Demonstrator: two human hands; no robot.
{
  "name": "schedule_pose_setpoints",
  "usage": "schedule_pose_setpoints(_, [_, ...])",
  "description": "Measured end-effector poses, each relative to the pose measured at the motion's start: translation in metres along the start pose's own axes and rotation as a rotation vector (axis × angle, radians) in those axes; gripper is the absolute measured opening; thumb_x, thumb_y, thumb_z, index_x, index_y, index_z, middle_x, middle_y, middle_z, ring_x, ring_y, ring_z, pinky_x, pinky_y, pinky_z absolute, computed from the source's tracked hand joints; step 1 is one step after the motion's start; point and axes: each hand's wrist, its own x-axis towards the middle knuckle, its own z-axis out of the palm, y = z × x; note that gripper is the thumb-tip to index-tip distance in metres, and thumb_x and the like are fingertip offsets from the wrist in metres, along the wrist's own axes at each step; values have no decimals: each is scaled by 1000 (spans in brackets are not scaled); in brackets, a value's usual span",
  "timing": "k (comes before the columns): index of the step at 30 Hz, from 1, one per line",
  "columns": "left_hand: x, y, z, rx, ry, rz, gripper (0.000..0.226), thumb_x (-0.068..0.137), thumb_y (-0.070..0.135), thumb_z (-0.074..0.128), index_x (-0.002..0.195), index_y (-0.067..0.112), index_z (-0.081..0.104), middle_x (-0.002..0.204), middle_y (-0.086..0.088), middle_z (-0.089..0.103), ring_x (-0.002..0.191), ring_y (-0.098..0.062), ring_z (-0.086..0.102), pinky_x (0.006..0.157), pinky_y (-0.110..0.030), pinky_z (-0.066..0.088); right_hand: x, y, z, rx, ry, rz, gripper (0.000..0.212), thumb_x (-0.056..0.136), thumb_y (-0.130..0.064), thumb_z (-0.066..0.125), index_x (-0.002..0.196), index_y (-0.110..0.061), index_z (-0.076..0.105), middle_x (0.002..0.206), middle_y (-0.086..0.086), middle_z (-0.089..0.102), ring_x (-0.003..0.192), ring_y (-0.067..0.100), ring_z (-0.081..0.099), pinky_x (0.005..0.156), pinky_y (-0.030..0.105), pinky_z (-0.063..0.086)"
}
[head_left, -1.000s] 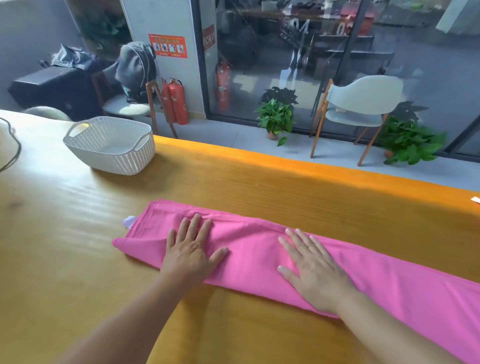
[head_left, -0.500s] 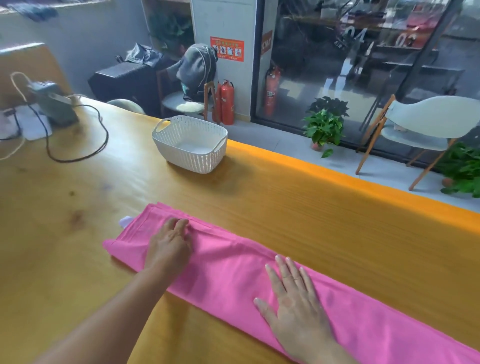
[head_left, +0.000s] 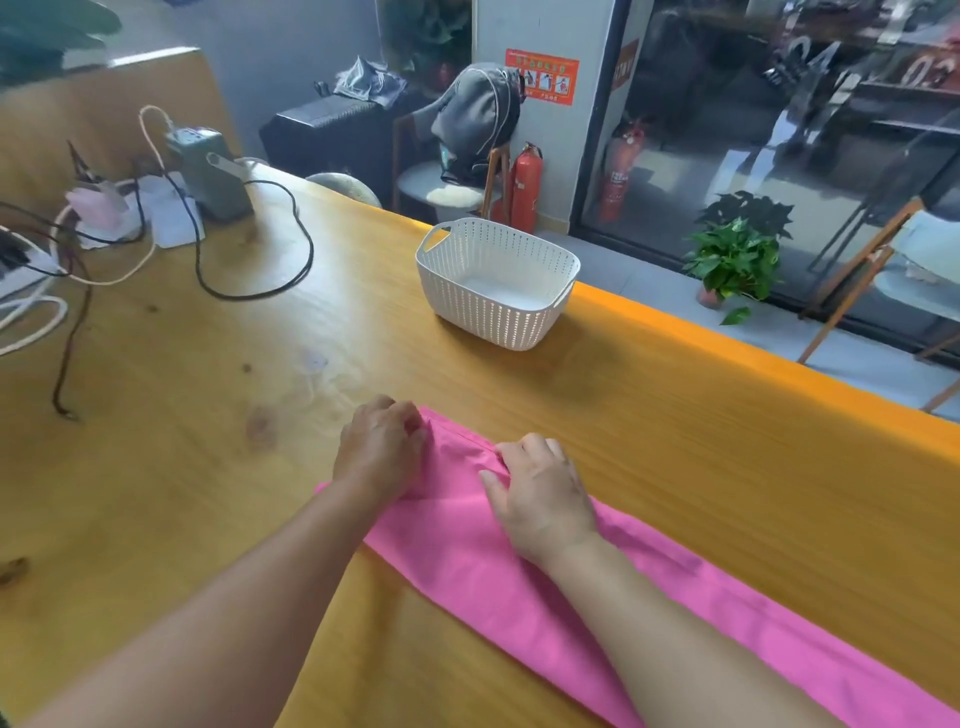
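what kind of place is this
Likely an office or shared workspace: a long wooden table under the pink cloth, a red fire extinguisher below a safety notice, and glass walls.

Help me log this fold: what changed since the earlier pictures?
The left hand and right hand, flat on the long folded pink cloth a second ago, slid toward its left end and now grip its far edge with curled fingers. The cloth still lies on the yellow wooden table; the white perforated plastic basket has not moved.
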Motion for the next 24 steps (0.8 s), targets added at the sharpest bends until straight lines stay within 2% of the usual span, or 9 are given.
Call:
schedule_pose_setpoints(2, [4,2,-1,-106,19,-12,10,94,26,55,89,20,61,97,0,58,95,-25,54,84,-37,45,18,-10,1,15,-23,17,40,99,-48,45,127,-21,57,122,4,53,118,24,44,101,35,35])
schedule_pose_setpoints(5, [9,4,0,-108,33,-15,10,96,29,51,90,23,56,96,2,60,92,-23,56,77,-34,44,39,-19,3,81,-60,59,43,99,-51,45,126,-19,58,124,6,53,120,26,45,102,37,38])
schedule_pose_setpoints(9, [2,-11,-2,-135,107,-94,28,96,44,52,110,22,61,104,2,62,100,-22,58,81,-35,46,62,-33,6,118,-91,65,45,98,-53,48,123,-18,61,122,8,57,119,27,50,98,35,40])
schedule_pose_setpoints(14, [-26,-45,-10,-101,127,-198,32,96,48,48,92,22,66,100,0,67,96,-25,61,69,-29,39,83,-46,10,138,-152,7,35,97,-46,54,113,-18,65,117,6,61,112,26,56,88,33,41])
schedule_pose_setpoints(19, [-38,-54,-13,-28,77,-269,47,89,65,46,85,22,63,98,0,56,100,-22,53,77,-35,47,90,-45,16,187,-120,31,28,99,-44,50,103,-21,66,110,4,68,105,27,59,82,35,43])
schedule_pose_setpoints(21, [-44,-56,-12,-32,81,-273,43,90,60,50,84,19,59,98,-2,53,100,-23,51,79,-35,46,91,-45,18,199,-98,33,30,99,-46,48,100,-22,67,106,3,67,103,27,59,80,35,43])
schedule_pose_setpoints(24, [-50,-54,-10,-96,115,-192,29,97,45,49,82,19,48,95,-6,55,95,-31,56,68,-35,35,91,-50,18,170,-22,-37,33,100,-46,47,99,-21,68,101,2,60,99,26,58,78,35,42])
